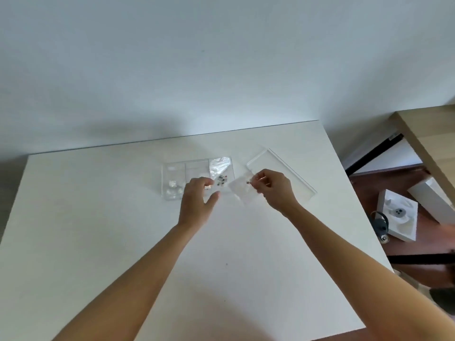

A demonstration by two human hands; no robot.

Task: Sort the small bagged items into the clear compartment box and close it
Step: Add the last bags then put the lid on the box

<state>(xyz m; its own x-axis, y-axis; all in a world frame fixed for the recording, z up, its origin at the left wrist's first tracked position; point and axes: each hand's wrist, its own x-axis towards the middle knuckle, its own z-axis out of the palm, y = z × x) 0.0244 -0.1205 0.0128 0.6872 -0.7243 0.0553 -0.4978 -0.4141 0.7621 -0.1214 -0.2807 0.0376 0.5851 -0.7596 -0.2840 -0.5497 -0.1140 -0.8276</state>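
Note:
A clear compartment box (172, 166) lies open on the white table, with three sections side by side. Its left section holds small whitish items (173, 185); its right section holds a crinkled clear bag (219, 166) with small dark and red bits. My left hand (197, 200) hovers at the box's front edge, fingers apart, over the middle section. My right hand (275, 188) pinches the top of a small clear bag (240, 190) with a tiny dark piece in it, just right of the box. The clear lid (283, 173) lies on the table behind my right hand.
The white table (123, 242) ends at a wall behind and drops off on the right. On the floor to the right sit a white box (398, 225) with a moulded insert, a dark round object (380, 223) and a wooden desk (423, 134).

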